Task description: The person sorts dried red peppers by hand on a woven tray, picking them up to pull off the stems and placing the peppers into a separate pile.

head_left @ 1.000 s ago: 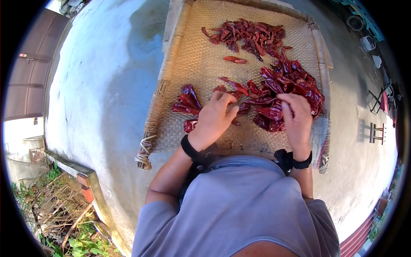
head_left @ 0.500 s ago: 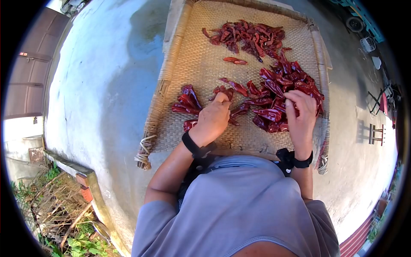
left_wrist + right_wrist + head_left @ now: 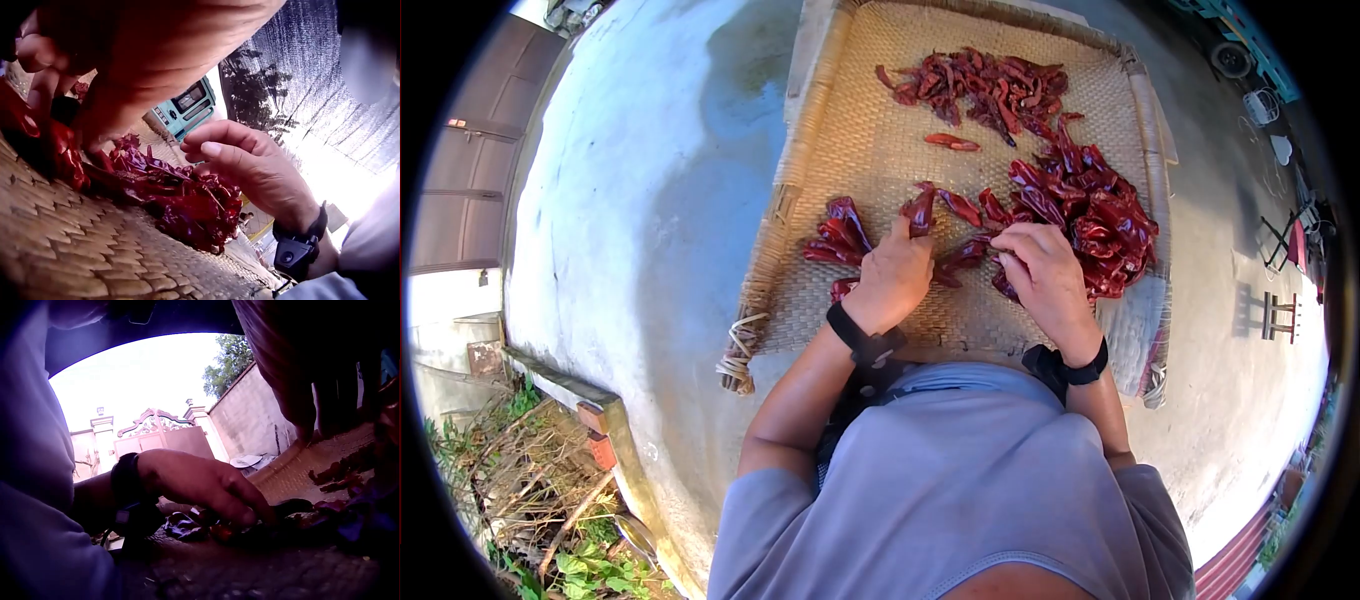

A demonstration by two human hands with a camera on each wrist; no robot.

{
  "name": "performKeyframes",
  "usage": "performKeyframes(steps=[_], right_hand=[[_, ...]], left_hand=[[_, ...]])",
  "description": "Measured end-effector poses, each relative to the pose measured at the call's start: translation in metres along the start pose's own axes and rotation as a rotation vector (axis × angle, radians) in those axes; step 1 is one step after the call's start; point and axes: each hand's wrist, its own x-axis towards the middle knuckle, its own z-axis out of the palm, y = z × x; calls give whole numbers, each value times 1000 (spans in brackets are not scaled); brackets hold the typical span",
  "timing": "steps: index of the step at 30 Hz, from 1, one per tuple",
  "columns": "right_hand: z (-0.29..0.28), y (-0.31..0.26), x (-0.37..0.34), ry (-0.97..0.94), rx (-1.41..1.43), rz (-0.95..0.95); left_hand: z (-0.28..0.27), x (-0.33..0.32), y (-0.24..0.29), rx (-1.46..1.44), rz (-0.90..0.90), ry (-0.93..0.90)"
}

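Observation:
My left hand [image 3: 897, 277] is low over the woven tray [image 3: 850, 120], its fingers gripping a dried red chili pepper [image 3: 920, 208] that sticks up past the fingertips. In the left wrist view its fingers are down among glossy chilies, partly in shadow. My right hand [image 3: 1048, 285] hovers just to the right, loosely curled, with its fingertips close to more chilies [image 3: 970, 252]. In the left wrist view the right thumb and forefinger stand apart with nothing visible between them. A big heap of whole chilies [image 3: 1110, 225] lies beyond the right hand.
A small bunch of chilies [image 3: 838, 232] lies left of my left hand. Farther up the tray are a pile of smaller, duller chilies [image 3: 990, 85] and a single chili [image 3: 952, 142]. The tray has a raised rim [image 3: 785, 200]. A small stool [image 3: 1280, 313] stands on the concrete at right.
My right hand has come away from the big heap, moving left toward my left hand. The left hand has closed on a chili and shifted slightly left and down; the chili now points up.

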Motion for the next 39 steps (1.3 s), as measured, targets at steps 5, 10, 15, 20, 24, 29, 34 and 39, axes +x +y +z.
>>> performKeyframes(steps=[5, 10, 15, 20, 24, 29, 34, 39], right_hand=[[0, -11, 7, 101, -52, 22], [1, -4, 5, -23, -60, -91], [-12, 12, -9, 166, -128, 84], [-29, 24, -21, 133, -395, 129], [-27, 25, -23, 114, -430, 84], [-23, 6, -8, 105, -205, 20], [-5, -5, -6, -55, -101, -55], [-10, -5, -8, 28, -125, 37]], left_hand=[[-4, -12, 1, -165, 330, 104], [5, -7, 3, -395, 561, 31], [6, -12, 7, -31, 340, 24], [21, -11, 2, 158, 382, -52], [23, -10, 2, 148, 391, -47], [14, -17, 10, 19, 465, 49], [13, -20, 17, -129, 505, 132], [2, -26, 6, -222, 519, 265]])
